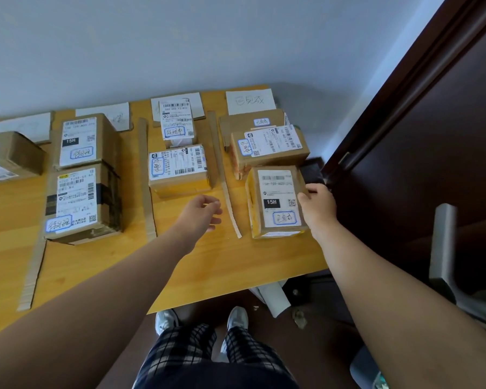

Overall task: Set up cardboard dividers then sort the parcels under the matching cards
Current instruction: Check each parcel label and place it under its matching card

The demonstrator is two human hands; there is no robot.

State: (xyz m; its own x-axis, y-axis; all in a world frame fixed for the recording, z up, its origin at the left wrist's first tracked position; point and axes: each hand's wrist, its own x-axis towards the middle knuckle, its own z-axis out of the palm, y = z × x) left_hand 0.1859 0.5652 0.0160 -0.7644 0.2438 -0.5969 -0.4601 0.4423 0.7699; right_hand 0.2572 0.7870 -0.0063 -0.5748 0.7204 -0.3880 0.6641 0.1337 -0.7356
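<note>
On the wooden table (202, 265) cardboard strips divide columns: one strip (145, 175) left of centre, a curved strip (222, 175) right of centre, another (33, 270) at the near left. White cards (250, 101) lie along the wall. My right hand (317, 203) grips the right edge of the near parcel (275, 200) in the rightmost column, which rests on the table. Behind it sit two more parcels (267, 150). My left hand (205, 211) hovers over the table with loosely curled fingers, holding nothing. The middle column has two parcels (178, 169), and further left are several more (82, 203).
A dark brown door (418, 136) stands right of the table. A grey chair part (446, 254) is at the lower right. The table's front edge runs just above my shoes (202, 321). A white table leg (275, 299) shows below the right corner.
</note>
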